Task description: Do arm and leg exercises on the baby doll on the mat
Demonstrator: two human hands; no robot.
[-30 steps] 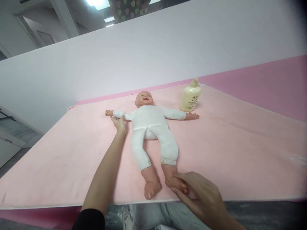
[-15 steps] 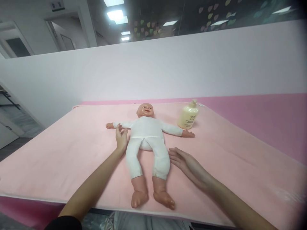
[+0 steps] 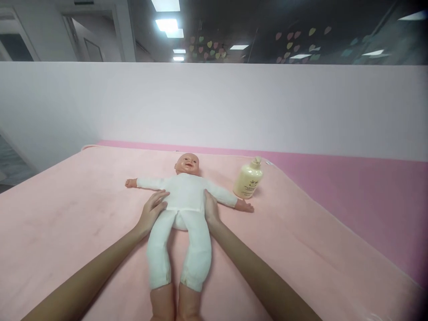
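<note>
Baby doll [image 3: 182, 209] lies face up on the pink blanket [image 3: 67, 214], head away from the camera, arms spread out to both sides, legs pointing toward the near edge with bare feet cut off by the bottom of the frame. It wears a white one-piece suit; head, hands and feet are bare plastic.

Left hand [image 3: 152, 211] is open, fingers spread, palm resting against the doll's side at waist level, fingertips on the white fabric just under its outstretched arm. Not gripping, just pressed flat.

Right hand [image 3: 211, 209] sits on the doll's other side, fingers pointing up along the torso toward the armpit, touching the suit. Fingers look extended and together; can't tell if any curl under the body.

Both forearms run in from the bottom corners, bracketing the doll's legs.

Cream lotion bottle [image 3: 248, 179] with a pump top stands upright on the blanket just beyond the doll's arm on the right, near its hand, not touching either of the person's hands.

White partition wall [image 3: 234, 107] behind the blanket; darker pink surface [image 3: 351, 187] shows to the right of the blanket.
</note>
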